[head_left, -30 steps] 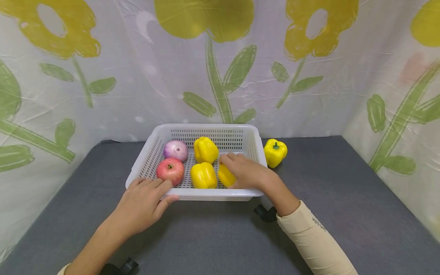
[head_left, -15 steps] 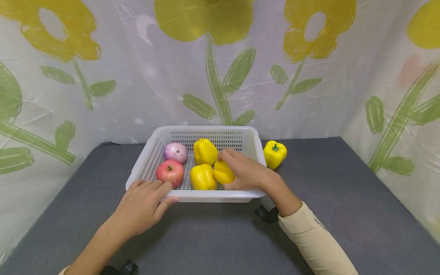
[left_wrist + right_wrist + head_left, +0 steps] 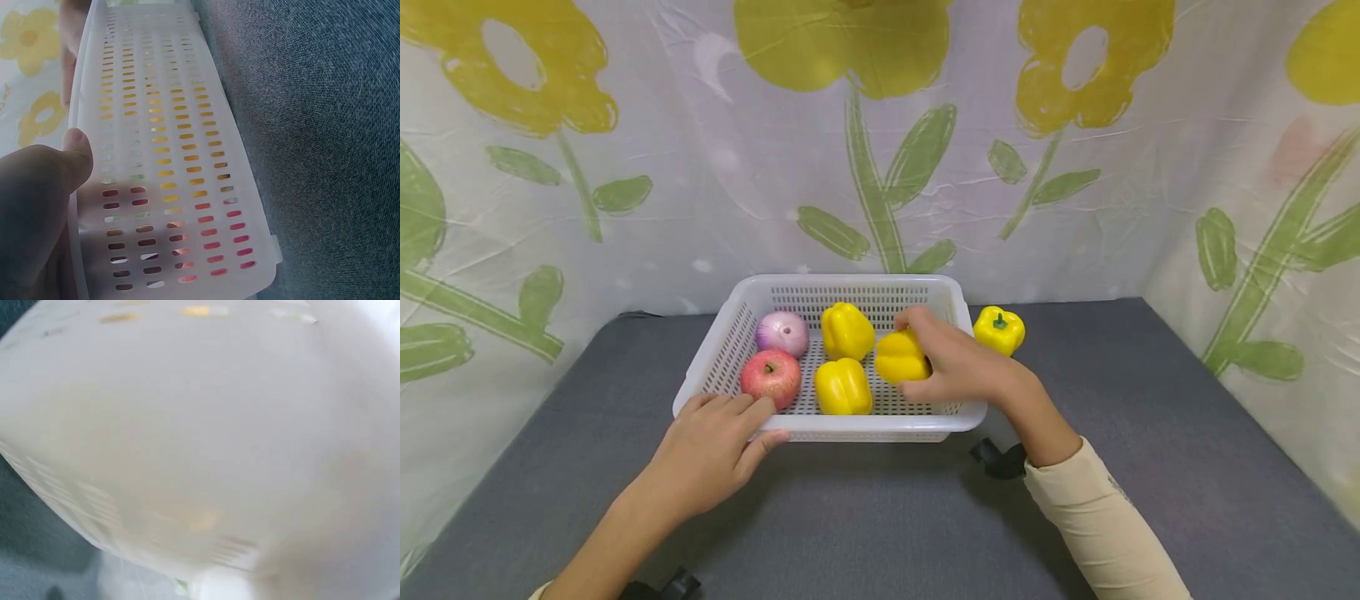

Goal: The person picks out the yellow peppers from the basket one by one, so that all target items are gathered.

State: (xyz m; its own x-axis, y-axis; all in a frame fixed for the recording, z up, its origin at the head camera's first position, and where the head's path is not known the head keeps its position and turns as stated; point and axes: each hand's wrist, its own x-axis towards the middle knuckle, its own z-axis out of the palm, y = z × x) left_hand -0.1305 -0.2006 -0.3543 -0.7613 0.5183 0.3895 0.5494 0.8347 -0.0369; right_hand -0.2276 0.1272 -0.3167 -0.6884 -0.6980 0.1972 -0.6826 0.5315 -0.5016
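My right hand (image 3: 966, 362) grips a yellow bell pepper (image 3: 900, 358) over the right part of the white plastic basket (image 3: 865, 423). At the basket's front left corner, my left hand (image 3: 718, 446) holds the rim, fingers over it and thumb (image 3: 78, 156) against the outer wall. Inside lie a red apple (image 3: 771, 379), a purple onion (image 3: 782, 333), a yellow bell pepper (image 3: 847, 331) at the back and another yellow bell pepper (image 3: 843, 387) in front. The blurred right wrist view shows mostly the basket's wall (image 3: 187, 412); the hand is hidden there.
Just right of the basket, another yellow bell pepper (image 3: 999, 331) with a green stem stands on the grey cloth-covered table (image 3: 880, 517). A flower-patterned curtain (image 3: 700, 167) hangs behind the table and along its sides.
My right hand has lifted the bell pepper off the basket floor, first slightly left, then up and right toward the basket's right side. My left hand has stayed on the rim.
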